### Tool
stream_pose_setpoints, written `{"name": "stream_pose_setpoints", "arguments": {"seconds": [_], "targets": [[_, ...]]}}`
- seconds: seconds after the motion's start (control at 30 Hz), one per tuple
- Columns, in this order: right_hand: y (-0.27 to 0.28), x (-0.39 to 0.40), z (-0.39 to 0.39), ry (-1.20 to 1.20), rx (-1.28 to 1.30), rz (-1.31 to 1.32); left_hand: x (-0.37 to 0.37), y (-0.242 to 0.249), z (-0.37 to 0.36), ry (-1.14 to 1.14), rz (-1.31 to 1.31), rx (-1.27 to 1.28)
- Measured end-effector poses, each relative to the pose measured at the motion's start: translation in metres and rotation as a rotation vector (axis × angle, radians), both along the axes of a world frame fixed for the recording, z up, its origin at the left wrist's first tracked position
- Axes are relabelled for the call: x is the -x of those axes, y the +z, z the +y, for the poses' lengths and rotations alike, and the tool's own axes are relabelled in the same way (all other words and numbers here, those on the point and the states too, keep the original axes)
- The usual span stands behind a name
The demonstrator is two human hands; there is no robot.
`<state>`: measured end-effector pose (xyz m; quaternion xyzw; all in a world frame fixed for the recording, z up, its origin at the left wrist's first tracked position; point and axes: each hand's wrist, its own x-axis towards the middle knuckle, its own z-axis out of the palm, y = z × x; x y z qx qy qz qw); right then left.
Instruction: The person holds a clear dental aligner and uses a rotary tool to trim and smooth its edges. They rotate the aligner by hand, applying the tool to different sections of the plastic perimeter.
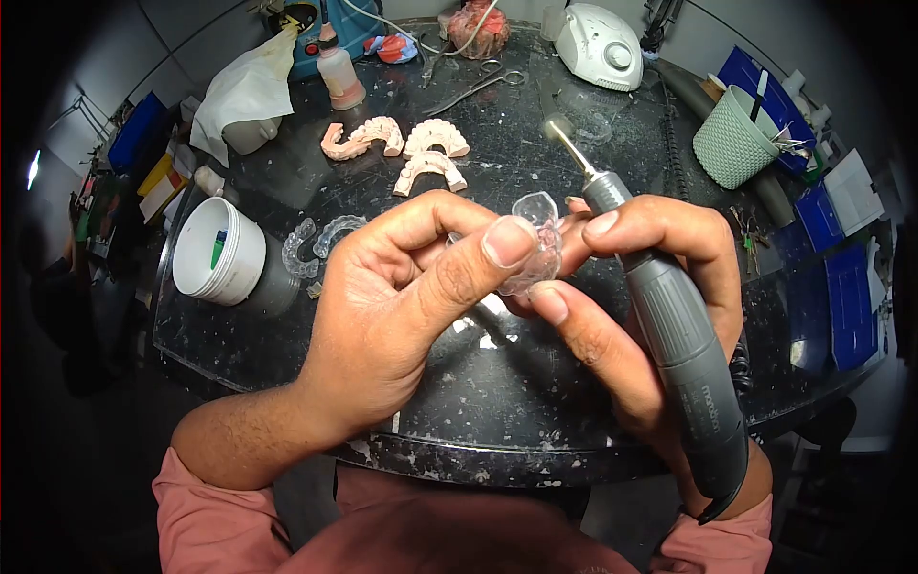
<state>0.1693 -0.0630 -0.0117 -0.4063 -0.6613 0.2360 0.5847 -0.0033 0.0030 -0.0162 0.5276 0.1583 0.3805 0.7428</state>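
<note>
Between my two hands is a clear plastic dental tray (537, 251), tilted up over the black table. My left hand (411, 287) pinches it between thumb and fingers. My right hand (641, 306) touches its right and lower edge with thumb and fingertips. That same hand also holds a dark grey rotary handpiece (674, 320), whose metal shaft points up and left, its round tip blurred and away from the tray. Beyond my hands lie pinkish dental casts (436, 140). More clear trays (301, 249) lie left of my left hand.
A white tub (218, 251) stands at the left on the black table (497, 459). Farther back are a plastic bottle (339, 72), scissors (490, 81), a cloth (253, 86) and a white control unit (600, 46). A green basket (734, 139) stands at the right.
</note>
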Motion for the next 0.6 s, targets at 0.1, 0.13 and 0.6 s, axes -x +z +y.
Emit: {"name": "stream_pose_setpoints", "arguments": {"seconds": [0.1,0.13,0.6], "targets": [[0.0008,0.002,-0.0007,-0.026,0.0,-0.035,-0.006,0.0015,-0.0048,0.091,-0.013,-0.002],[0.0017,0.0027,-0.0013,-0.058,-0.003,-0.05,-0.0069,0.0014,-0.0055,0.101,0.001,-0.043],[-0.0035,-0.001,0.0049,-0.128,-0.135,-0.141,-0.0058,0.0025,-0.0035,0.042,-0.027,0.031]]}}
